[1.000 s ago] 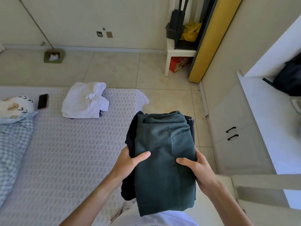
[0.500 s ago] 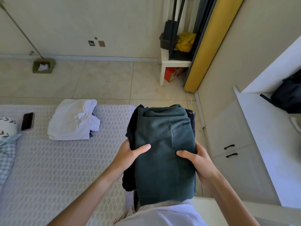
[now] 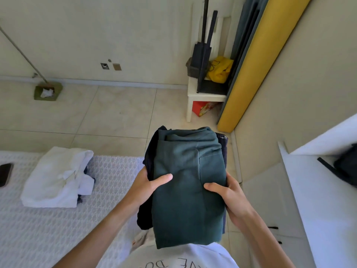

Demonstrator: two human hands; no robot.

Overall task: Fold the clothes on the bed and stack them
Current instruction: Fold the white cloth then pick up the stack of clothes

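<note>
A stack of folded dark clothes [image 3: 185, 180], a teal-green garment on top and navy ones beneath, is held in the air in front of my chest, off the bed's right edge. My left hand [image 3: 146, 187] grips its left side, thumb on top. My right hand [image 3: 229, 196] grips the right side the same way. A folded white garment [image 3: 56, 180] lies on the bed [image 3: 58, 229] to the left, with a dark piece peeking out under it.
A phone [image 3: 4, 174] lies at the bed's far left. A white stool [image 3: 204, 93] with bags stands by a yellow board [image 3: 257, 68]. A white cabinet [image 3: 318, 200] runs along the right. A mop [image 3: 47, 91] rests on the tiled floor.
The view has tilted up and turned right, so the bed and white garment slid down and left. Both hands keep the same grip on the stack.
</note>
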